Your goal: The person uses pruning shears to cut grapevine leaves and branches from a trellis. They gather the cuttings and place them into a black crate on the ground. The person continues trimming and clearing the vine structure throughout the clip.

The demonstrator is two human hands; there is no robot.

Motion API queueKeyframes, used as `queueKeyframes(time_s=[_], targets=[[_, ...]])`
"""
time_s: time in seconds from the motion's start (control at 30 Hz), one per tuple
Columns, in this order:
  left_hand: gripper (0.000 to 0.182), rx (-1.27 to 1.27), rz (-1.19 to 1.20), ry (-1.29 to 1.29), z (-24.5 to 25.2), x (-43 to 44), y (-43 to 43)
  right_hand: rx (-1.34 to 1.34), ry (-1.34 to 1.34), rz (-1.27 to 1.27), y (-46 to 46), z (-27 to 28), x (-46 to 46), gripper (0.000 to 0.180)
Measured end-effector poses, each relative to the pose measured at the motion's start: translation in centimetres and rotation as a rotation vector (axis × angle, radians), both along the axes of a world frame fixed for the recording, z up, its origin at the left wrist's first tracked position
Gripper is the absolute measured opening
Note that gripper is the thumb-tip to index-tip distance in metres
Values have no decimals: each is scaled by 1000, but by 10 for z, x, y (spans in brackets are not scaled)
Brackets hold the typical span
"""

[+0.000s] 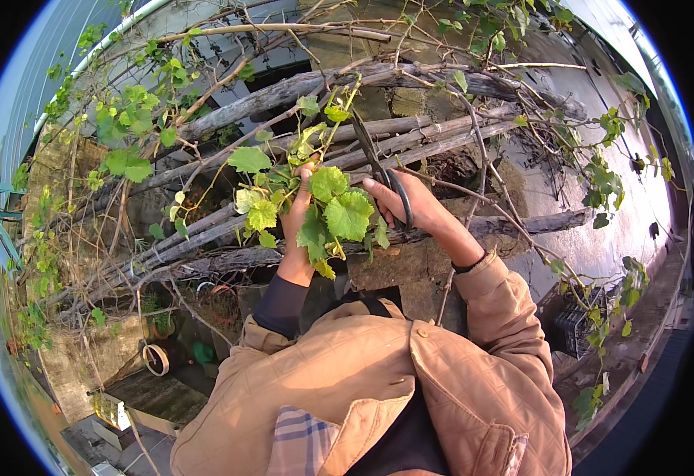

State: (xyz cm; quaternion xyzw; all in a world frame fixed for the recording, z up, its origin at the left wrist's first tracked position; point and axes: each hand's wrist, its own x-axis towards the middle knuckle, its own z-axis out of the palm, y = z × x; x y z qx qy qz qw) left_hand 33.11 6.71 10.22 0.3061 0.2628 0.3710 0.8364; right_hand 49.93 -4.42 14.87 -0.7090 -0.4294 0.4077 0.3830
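Observation:
My left hand (300, 208) grips a bunch of cut or loose-looking grapevine shoots (347, 215) with broad green and yellowish leaves; whether they are attached to the vine I cannot tell. The leaves hide part of the fingers. Just right of it, my right hand (403, 199) holds a pair of scissors (366, 140) with black handles, fingers in the loops. Their dark blades point up and away, beside the top of the shoots, and look closed or nearly so. Weathered wooden poles (251, 110) of a trellis run behind both hands.
Bare vine stems (489, 199) cross at the right. Leafy vines (129, 119) hang at the left, among tangled twigs. Another thick pole (537, 223) passes close beneath my hands. A black plastic crate (576, 324) is lower right, below the vines. A pale wall (626, 238) stands on the right.

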Motion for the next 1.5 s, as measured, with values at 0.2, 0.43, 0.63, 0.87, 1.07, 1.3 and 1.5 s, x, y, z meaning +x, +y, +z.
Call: queueKeyframes(time_s=[0.2,0.43,0.63,0.87,1.07,1.3,1.5], targets=[[38,-92,-19,-45,23,4,-8,-66,182,154,-30,34,-5,49],[31,-174,-149,-122,19,1,-6,-79,614,106,-29,34,-18,51],[32,-92,-67,-48,12,4,-2,-28,377,80,-25,24,-22,51],[28,-102,-85,-190,4,4,6,-28,196,86,-37,28,-19,51],[27,-166,-105,-167,15,6,2,103,822,0,-16,17,7,56],[30,-164,-39,-169,18,7,-6,43,880,-67,4,21,8,54],[32,-242,39,-148,19,11,-5,62,648,-96,-16,27,-10,46]])
